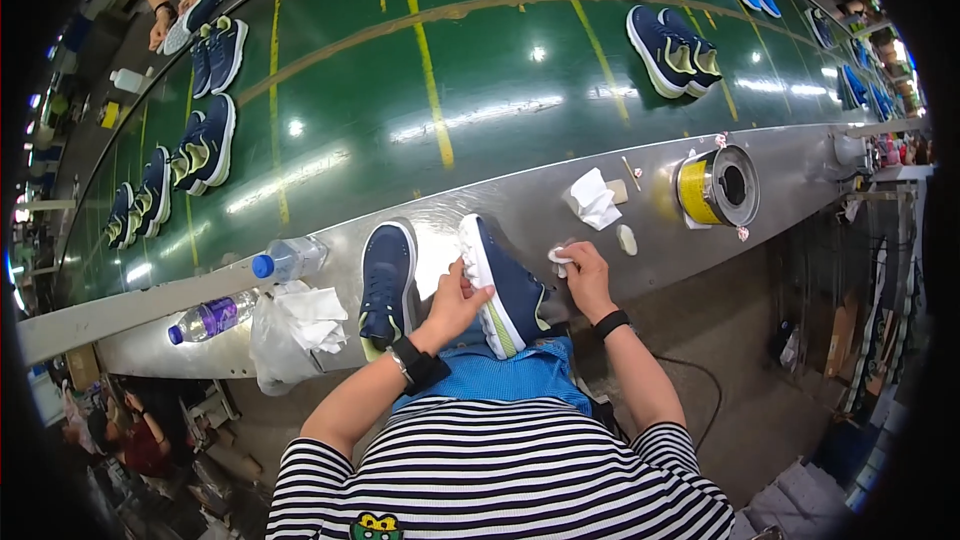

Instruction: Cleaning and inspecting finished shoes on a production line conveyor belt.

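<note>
A navy sneaker [508, 280] with a white and pale green sole lies tipped on its side at the bench edge, by my lap. My left hand [456, 308] grips it by the sole, thumb and fingers closed on the white edge. To its left, the matching sneaker [385, 277] rests upright on the metal bench. My right hand [588, 278] is to the right of the held shoe, apart from it, pinching a small white wad [561, 255] that looks like cloth or cotton. Near that hand lie a small whitish pad [627, 239] and a crumpled white tissue [594, 199].
Beyond the metal bench [450, 202] runs a green conveyor belt [350, 90] carrying several pairs of navy and blue sneakers. A yellow-labelled tin [718, 187] stands at right. Left are two bottles [290, 260] and a plastic bag [285, 335]. Another person's hand [160, 30] shows far left.
</note>
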Motion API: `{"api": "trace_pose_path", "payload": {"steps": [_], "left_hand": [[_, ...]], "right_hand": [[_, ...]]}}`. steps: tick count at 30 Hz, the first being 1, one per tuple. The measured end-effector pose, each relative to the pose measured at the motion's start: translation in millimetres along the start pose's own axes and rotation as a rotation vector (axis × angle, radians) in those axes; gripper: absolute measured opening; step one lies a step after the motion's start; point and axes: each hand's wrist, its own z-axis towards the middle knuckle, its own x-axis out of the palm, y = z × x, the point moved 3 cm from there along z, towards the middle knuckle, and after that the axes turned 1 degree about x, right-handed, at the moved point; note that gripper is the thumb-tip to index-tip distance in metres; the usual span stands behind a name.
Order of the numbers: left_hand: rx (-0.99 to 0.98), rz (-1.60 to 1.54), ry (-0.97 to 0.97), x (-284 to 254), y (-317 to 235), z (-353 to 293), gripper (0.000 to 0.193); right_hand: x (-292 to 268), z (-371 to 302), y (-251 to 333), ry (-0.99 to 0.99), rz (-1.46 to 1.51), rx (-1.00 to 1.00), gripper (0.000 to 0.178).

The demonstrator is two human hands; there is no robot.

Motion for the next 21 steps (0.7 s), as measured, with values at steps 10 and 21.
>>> {"api": "trace_pose_path", "payload": {"steps": [10,21], "left_hand": [[-0.001,-0.205,0.101,-0.8,-3.6,-16.2,0.064],[-0.068,-0.293,0.072,-7.4,-24.1,-23.6,0.065]], "right_hand": [[58.9,49.9,110.8,0.286,0.337,-0.111,0.021],[87.6,86.8,85.2,0.233,0.27,0.056,0.012]]}}
